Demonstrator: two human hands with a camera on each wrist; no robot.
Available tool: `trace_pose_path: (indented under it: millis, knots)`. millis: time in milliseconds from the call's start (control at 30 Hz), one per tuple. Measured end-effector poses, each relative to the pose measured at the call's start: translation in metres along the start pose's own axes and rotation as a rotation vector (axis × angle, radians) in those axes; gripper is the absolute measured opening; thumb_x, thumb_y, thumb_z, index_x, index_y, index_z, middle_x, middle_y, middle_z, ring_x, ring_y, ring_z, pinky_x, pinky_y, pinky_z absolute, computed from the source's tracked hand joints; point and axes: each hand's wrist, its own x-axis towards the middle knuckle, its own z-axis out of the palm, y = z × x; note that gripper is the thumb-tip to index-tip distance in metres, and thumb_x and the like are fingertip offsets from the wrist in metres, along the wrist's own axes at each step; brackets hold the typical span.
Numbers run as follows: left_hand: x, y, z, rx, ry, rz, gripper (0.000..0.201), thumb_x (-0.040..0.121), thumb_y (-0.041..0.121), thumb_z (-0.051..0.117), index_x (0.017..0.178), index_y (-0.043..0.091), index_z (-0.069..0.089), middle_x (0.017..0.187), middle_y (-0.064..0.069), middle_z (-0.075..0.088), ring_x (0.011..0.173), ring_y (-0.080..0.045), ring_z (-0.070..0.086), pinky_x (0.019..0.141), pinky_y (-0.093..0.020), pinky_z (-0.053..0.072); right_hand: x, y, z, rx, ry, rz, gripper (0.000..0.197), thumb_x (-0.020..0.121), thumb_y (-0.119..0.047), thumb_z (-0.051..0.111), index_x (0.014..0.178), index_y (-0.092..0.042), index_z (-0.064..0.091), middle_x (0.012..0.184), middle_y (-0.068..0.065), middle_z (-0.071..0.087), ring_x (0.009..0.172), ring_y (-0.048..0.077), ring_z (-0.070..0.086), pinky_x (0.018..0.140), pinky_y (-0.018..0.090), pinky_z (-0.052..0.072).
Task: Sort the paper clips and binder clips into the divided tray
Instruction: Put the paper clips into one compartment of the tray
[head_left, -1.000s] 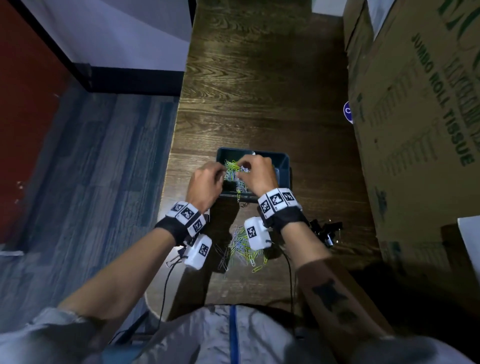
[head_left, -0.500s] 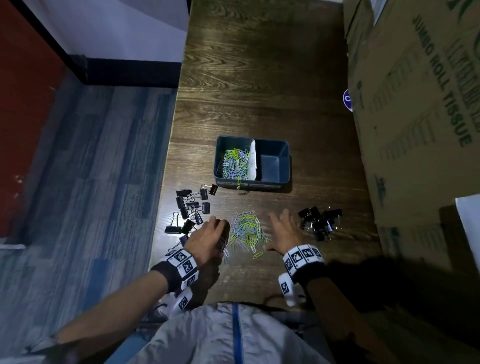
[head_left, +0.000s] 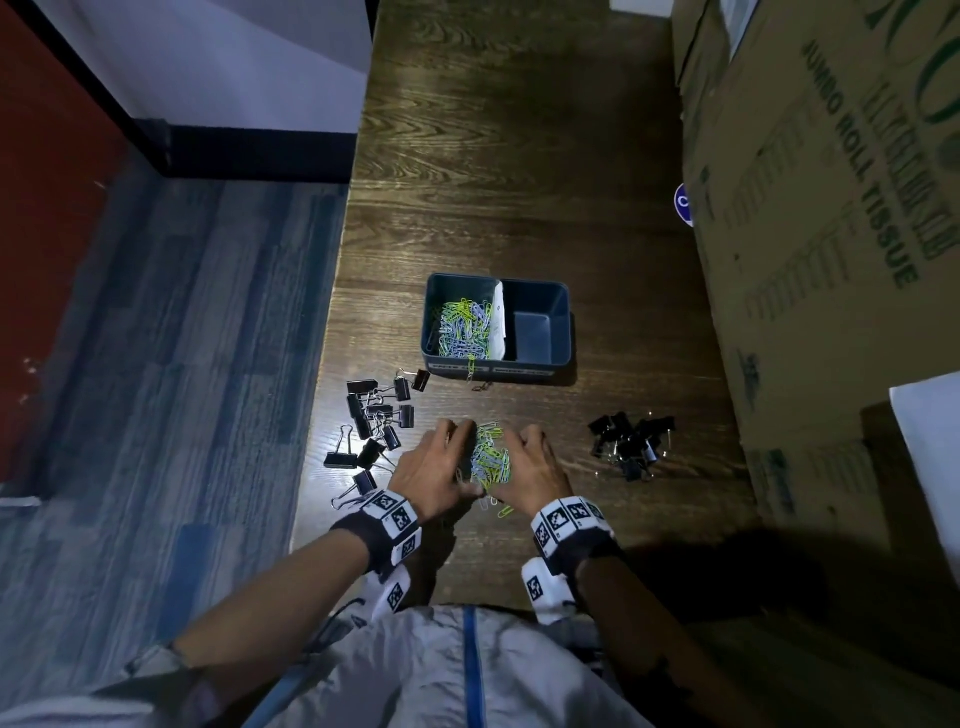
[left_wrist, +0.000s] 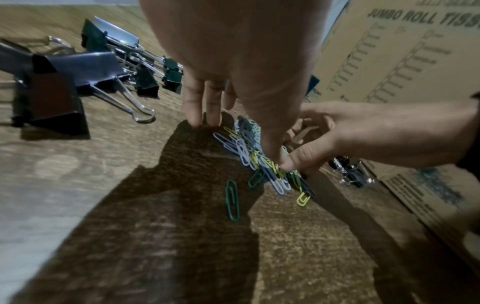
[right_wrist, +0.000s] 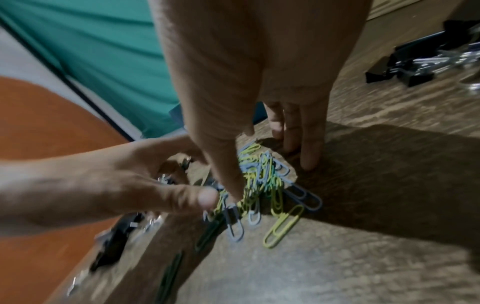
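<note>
A dark blue divided tray (head_left: 563, 358) sits on the wooden table; its left half holds coloured paper clips (head_left: 462, 327) and its right half holds nothing. Nearer me lies a loose pile of paper clips (head_left: 489, 457) (left_wrist: 249, 152) (right_wrist: 262, 174). My left hand (head_left: 434, 467) (left_wrist: 233, 61) cups its left side and my right hand (head_left: 537, 467) (right_wrist: 246, 61) cups its right side. On both hands the fingertips touch the table behind the pile and the thumbs press into its near edge. Black binder clips lie in two groups, left (head_left: 374, 421) and right (head_left: 631, 444).
A large cardboard box (head_left: 831, 260) walls off the table's right side. The table's left edge (head_left: 319, 415) runs close to the left binder clips. Stray paper clips lie near the pile (left_wrist: 232, 203) (right_wrist: 283, 226), and one hangs over the tray's front rim (head_left: 471, 370).
Both hands left the tray a second ago and came back toward me. Since half a second ago they have closed in from both sides around the loose pile.
</note>
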Motion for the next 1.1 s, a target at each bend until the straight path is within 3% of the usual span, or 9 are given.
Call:
trace_pose_path:
  millis: [100,200,367,433,633,767,867,967,1100]
  knots:
    - [0.003,0.004,0.007,0.133,-0.067,0.052,0.095,0.077,0.049,0.072,0.15,0.025,0.017,0.137,-0.007,0.029,0.117,-0.027,0.04,0.077,-0.043,0.054,-0.002,-0.009,0.002,-0.102,0.01,-0.054,0.085,0.077,-0.03,0.081,0.148,-0.024,0.034,0.131,0.01,0.036,0.123,0.03,0.041,0.097,0.043,0.046]
    - [0.004,0.009,0.011,0.078,-0.032,0.056,0.064,0.084,0.026,0.068,0.138,0.021,0.036,0.13,-0.009,0.037,0.112,-0.029,0.047,0.075,-0.041,0.051,-0.005,-0.017,0.0,-0.086,0.041,-0.058,0.059,0.085,-0.018,0.072,0.139,-0.021,0.048,0.132,0.009,0.043,0.123,0.029,0.046,0.098,0.041,0.045]
    - [0.006,0.006,0.003,-0.034,0.017,0.03,0.028,0.088,0.013,0.061,0.115,0.017,0.052,0.108,-0.008,0.051,0.09,-0.03,0.06,0.073,-0.035,0.046,-0.003,-0.015,-0.007,-0.012,0.064,-0.051,0.038,0.088,-0.008,0.066,0.125,-0.019,0.062,0.131,0.007,0.053,0.118,0.03,0.055,0.098,0.045,0.048]
    - [0.004,0.004,-0.003,-0.074,0.021,0.025,0.025,0.087,0.007,0.058,0.11,0.017,0.058,0.102,-0.008,0.057,0.088,-0.029,0.061,0.076,-0.034,0.046,0.0,-0.012,-0.014,0.007,0.045,-0.012,0.035,0.091,-0.011,0.067,0.125,-0.019,0.065,0.13,0.008,0.057,0.117,0.03,0.057,0.1,0.044,0.048]
    - [0.005,-0.007,-0.018,-0.142,0.144,0.011,0.029,0.08,-0.008,0.056,0.099,0.01,0.067,0.092,-0.009,0.068,0.084,-0.028,0.065,0.076,-0.034,0.053,0.011,-0.006,-0.034,0.019,-0.021,0.087,0.022,0.092,-0.022,0.069,0.113,-0.02,0.073,0.107,0.01,0.074,0.093,0.026,0.069,0.084,0.037,0.056]
    - [0.022,0.004,-0.059,-0.284,0.315,0.061,0.014,0.09,0.003,0.063,0.099,0.01,0.071,0.091,-0.002,0.07,0.074,-0.01,0.061,0.072,-0.008,0.047,0.017,-0.006,-0.047,0.046,-0.004,0.098,0.013,0.089,-0.024,0.073,0.099,-0.018,0.076,0.096,0.008,0.074,0.082,0.023,0.07,0.079,0.041,0.06]
    - [0.049,0.017,-0.092,-0.343,0.351,0.109,0.013,0.091,0.017,0.065,0.101,0.01,0.07,0.086,0.0,0.07,0.068,-0.006,0.061,0.07,-0.022,0.055,0.019,-0.017,-0.064,0.121,0.089,0.023,0.019,0.088,-0.02,0.075,0.106,-0.017,0.076,0.11,0.007,0.073,0.092,0.022,0.07,0.085,0.039,0.058]
    - [0.082,0.019,-0.117,-0.367,0.373,0.07,0.02,0.091,0.026,0.065,0.101,0.01,0.071,0.083,-0.003,0.072,0.068,-0.01,0.064,0.071,-0.031,0.057,0.026,-0.032,-0.085,0.169,0.157,-0.02,0.015,0.087,-0.019,0.075,0.102,-0.014,0.077,0.101,0.006,0.075,0.087,0.019,0.068,0.08,0.032,0.056]
    - [0.116,0.006,-0.139,-0.338,0.432,-0.038,0.02,0.089,0.027,0.068,0.101,0.011,0.072,0.092,-0.007,0.074,0.082,-0.019,0.068,0.079,-0.034,0.056,0.039,-0.054,-0.118,0.188,0.245,-0.077,0.013,0.086,-0.019,0.077,0.096,-0.011,0.078,0.093,0.01,0.074,0.084,0.022,0.069,0.078,0.036,0.059]
